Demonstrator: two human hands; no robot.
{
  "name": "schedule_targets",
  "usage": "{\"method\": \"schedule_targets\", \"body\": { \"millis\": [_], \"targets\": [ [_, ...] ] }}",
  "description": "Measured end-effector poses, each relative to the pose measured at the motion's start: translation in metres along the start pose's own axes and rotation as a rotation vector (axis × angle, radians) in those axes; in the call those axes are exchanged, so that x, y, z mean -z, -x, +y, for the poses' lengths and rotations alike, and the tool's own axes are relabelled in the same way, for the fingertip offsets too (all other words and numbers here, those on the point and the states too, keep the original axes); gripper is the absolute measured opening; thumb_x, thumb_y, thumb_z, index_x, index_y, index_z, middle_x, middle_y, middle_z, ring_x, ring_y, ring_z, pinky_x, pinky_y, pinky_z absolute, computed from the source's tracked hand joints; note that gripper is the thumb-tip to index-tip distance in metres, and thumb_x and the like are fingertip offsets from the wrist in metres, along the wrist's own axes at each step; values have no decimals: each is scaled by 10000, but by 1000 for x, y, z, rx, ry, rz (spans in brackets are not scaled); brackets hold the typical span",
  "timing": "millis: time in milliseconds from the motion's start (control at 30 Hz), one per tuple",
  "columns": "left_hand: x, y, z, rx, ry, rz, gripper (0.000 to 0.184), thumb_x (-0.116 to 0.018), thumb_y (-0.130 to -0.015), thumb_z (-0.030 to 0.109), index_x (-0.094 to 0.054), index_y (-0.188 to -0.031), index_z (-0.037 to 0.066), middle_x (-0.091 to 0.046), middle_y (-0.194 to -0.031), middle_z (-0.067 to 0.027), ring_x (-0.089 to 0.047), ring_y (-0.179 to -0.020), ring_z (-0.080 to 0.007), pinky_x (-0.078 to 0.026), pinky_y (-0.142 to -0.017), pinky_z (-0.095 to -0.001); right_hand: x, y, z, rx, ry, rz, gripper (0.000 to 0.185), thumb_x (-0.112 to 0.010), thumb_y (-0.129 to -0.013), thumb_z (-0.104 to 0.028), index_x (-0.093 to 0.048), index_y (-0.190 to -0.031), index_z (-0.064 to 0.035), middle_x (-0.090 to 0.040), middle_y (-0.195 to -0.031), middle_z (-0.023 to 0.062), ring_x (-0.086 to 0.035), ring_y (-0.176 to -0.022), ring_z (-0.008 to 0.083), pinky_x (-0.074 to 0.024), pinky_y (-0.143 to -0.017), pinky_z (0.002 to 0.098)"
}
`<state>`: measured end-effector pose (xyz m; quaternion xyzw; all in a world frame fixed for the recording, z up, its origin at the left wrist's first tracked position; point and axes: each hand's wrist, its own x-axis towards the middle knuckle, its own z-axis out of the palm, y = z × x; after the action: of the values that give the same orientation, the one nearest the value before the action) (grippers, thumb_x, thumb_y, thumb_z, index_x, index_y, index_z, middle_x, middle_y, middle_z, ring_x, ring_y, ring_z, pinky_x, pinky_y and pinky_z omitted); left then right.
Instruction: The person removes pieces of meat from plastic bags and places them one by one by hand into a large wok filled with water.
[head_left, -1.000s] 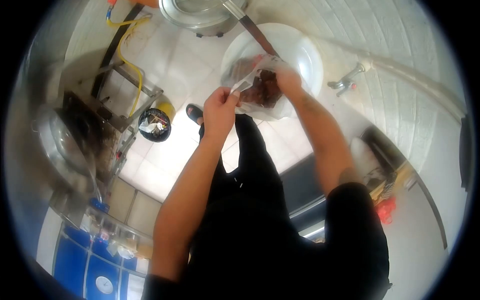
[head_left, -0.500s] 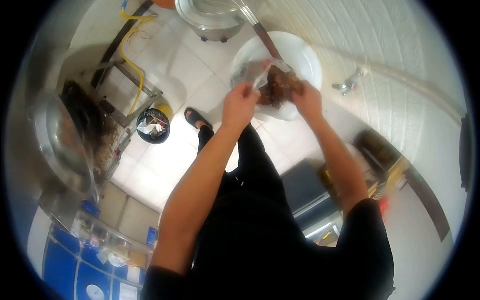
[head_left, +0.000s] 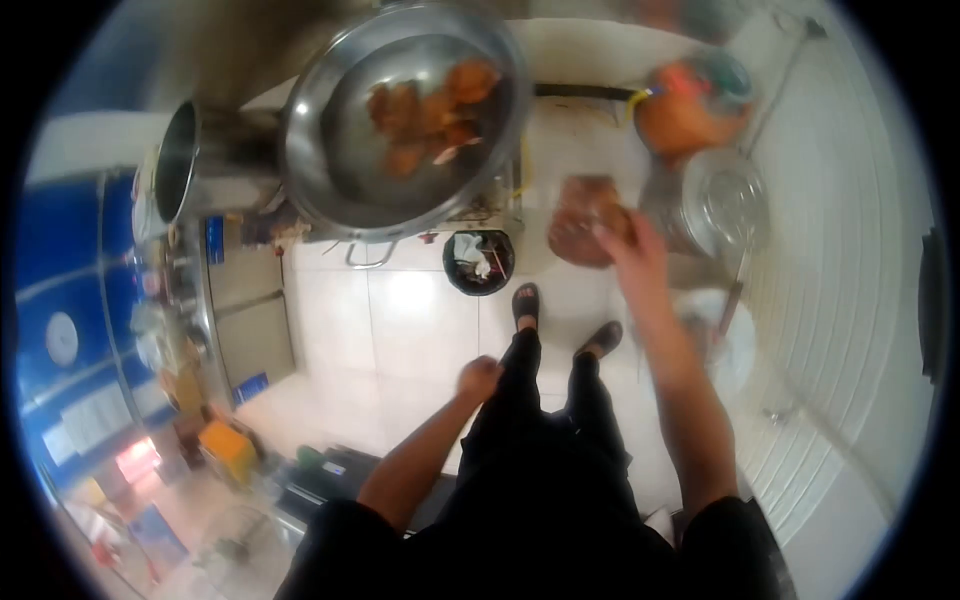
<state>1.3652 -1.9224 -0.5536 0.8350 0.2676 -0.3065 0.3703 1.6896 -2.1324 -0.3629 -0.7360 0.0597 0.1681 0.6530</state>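
Observation:
My right hand (head_left: 640,250) is closed on the near right side of a reddish-brown slab (head_left: 583,222), blurred, its kind unclear. The slab is held out to the right of a large steel pan (head_left: 350,215). Several orange-brown pieces (head_left: 410,115) that look like meat lie in the pan. Down by my left thigh, my left hand (head_left: 481,378) is curled into a fist, with nothing showing in it. At the right, partly behind my right forearm, is a white basin (head_left: 738,350) with a brown-handled whisk (head_left: 733,305) over it.
Beyond my feet stands a lined waste bin (head_left: 478,288). A lidded metal pot (head_left: 725,200) and an orange container (head_left: 690,120) are at the right. On the far left is a tall steel pot (head_left: 178,165). Shelves with packets line the blue-tiled wall (head_left: 60,270).
My view has swung left, bringing the large pan into sight. My right hand has moved from the basin with the brown slab. My left hand has let go and dropped to my thigh.

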Motion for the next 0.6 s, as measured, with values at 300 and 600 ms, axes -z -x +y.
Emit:
{"method": "schedule_targets", "body": {
  "millis": [300, 600],
  "targets": [
    [50, 96, -180, 389, 626, 367, 309, -609, -879, 213, -694, -1002, -57, -735, -856, -140, -700, -757, -179, -538, -655, -298, -269, -144, -42, 74, 891, -342, 287, -667, -770, -254, -738, -833, 16, -721, -847, 207, -710, -836, 350, -550, -775, 403],
    [48, 75, -71, 197, 771, 286, 311, -661, -896, 190, -673, -1088, -53, -732, -909, -121, -691, -835, -175, -534, -725, -301, -276, -142, -37, 362, 1000, -279, 290, -695, -825, -273, -739, -924, -3, -728, -910, 188, -720, -863, 303, -549, -798, 391]
  ]
}}
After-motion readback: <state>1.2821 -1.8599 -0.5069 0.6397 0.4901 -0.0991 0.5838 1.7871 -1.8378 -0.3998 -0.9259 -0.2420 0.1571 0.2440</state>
